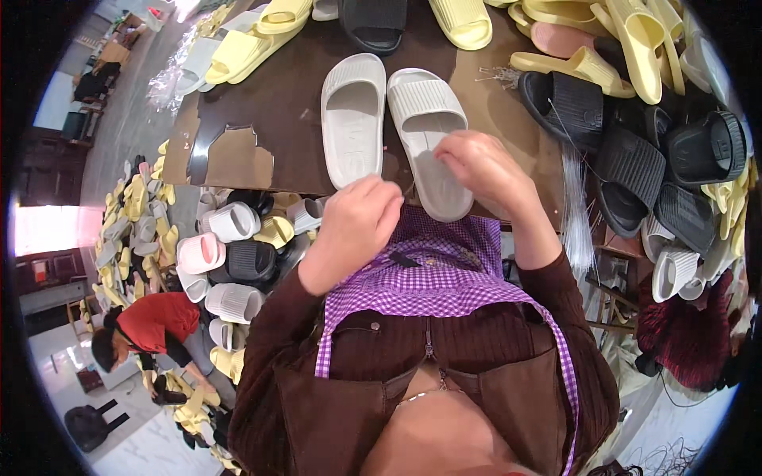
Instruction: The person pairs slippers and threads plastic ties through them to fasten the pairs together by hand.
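Note:
Two light grey slide sandals lie side by side on the brown table (294, 103), their ribbed straps away from me. My left hand (357, 226) is closed just at the heel of the left grey slide (355, 127). Its fingers are curled in, and whatever they may hold is hidden. Over the right edge of the right grey slide (444, 194), my right hand (488, 170) is bent, thumb and fingers drawn together. Anything pinched there is too small to make out.
Yellow slides (258, 44) and a black slide (373, 24) line the table's far side. Black slides (627, 170) pile up at the right, beside hanging clear plastic strands (578, 210). More slides (230, 222) are heaped at the left, where a person in red (163, 321) bends over.

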`<state>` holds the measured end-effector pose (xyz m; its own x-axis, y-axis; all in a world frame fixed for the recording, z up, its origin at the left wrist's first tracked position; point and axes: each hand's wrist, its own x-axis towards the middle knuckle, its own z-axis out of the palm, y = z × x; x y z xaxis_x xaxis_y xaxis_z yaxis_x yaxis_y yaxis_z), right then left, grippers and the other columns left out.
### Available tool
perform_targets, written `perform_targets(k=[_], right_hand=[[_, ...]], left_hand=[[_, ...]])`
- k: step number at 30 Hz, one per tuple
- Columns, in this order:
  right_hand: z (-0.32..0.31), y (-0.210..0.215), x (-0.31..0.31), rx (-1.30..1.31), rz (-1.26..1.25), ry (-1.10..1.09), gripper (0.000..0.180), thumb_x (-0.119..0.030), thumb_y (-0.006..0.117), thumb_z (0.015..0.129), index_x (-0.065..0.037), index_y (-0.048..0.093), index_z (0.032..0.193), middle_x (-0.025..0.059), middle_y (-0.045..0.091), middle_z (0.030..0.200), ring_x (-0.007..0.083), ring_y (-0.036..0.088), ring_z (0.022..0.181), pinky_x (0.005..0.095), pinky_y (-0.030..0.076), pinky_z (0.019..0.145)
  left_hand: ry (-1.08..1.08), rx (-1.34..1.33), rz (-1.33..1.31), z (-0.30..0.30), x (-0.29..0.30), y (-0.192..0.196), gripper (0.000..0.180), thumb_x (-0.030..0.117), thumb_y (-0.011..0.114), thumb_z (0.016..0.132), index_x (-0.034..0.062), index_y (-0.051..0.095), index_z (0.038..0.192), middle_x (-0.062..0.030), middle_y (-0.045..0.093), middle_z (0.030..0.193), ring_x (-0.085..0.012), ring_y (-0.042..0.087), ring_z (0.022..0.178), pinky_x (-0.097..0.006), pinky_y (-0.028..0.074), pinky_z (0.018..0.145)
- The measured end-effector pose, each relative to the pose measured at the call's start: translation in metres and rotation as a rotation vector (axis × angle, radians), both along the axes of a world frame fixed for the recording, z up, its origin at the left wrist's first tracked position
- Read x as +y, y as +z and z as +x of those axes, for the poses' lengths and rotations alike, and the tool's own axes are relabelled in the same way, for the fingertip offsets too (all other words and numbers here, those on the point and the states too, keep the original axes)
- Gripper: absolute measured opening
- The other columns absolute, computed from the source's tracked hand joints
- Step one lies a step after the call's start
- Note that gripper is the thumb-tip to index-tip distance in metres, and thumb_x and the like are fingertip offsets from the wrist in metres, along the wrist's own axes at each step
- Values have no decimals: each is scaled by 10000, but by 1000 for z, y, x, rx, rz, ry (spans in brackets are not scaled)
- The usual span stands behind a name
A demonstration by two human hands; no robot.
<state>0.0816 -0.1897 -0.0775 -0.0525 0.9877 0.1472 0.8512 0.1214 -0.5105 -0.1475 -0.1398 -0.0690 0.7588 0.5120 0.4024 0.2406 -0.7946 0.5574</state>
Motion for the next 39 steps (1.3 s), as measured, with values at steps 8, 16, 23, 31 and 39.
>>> perform_targets(k=[8, 16, 23, 31, 39], right_hand=[[-6, -15, 23, 22, 126, -66, 199, -18, 533, 796, 2, 644, 961, 194, 640, 896, 384, 610, 875, 421, 497, 757], [8, -10, -6, 41, 262, -204, 262, 40, 516, 807, 4, 609, 1050, 197, 641, 952, 372, 617, 908, 401, 501, 794], [37, 4, 42, 206, 386, -322, 181, -63, 571, 844, 24, 628, 992, 211, 648, 920, 358, 628, 865, 384, 499, 754], [52, -8, 145, -273, -204, -193, 360, -309, 683, 744, 33, 690, 858, 244, 654, 885, 379, 642, 861, 432, 511, 771], [53, -14, 179, -377, -318, -25, 317, -223, 664, 705, 52, 684, 860, 250, 655, 891, 377, 642, 884, 434, 518, 769]], left_hand=[[63, -70, 19, 37, 33, -35, 48, 53, 604, 792, 12, 590, 811, -143, 587, 757, -329, 598, 727, -394, 476, 638], [197, 106, 26, 56, 43, -36, 85, 88, 575, 809, 16, 547, 772, -161, 597, 751, -344, 603, 733, -433, 478, 643], [187, 79, 233, 68, 41, -48, 64, 71, 590, 779, 29, 544, 762, -141, 581, 723, -321, 600, 708, -416, 472, 638], [-48, -95, 185, 57, 37, -45, 68, 51, 604, 746, 28, 540, 752, -128, 572, 750, -306, 580, 716, -400, 464, 656], [-207, -124, 152, 53, 46, -48, 50, 55, 597, 748, 21, 568, 771, -132, 567, 748, -314, 569, 735, -406, 459, 663]])
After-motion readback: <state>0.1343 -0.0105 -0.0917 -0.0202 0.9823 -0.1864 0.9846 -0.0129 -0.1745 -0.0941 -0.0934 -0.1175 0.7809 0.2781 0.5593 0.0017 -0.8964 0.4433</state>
